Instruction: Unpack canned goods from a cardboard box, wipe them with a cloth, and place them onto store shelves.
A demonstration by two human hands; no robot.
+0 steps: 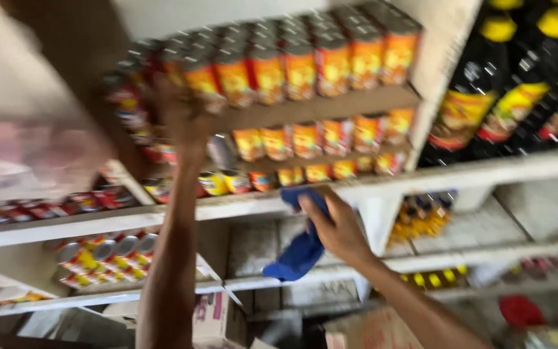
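White shelves (421,178) are carrying rows of cans (305,64), among which the left hand (185,119) is reaching upward, its grip too blurred to tell, while the right hand (337,226) below is pinching a hanging blue cloth (298,252).

White shelves (421,178) w/ cans (301,68), bottles (511,90).

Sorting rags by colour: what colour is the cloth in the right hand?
Blue; the cloth shows best in the head view.
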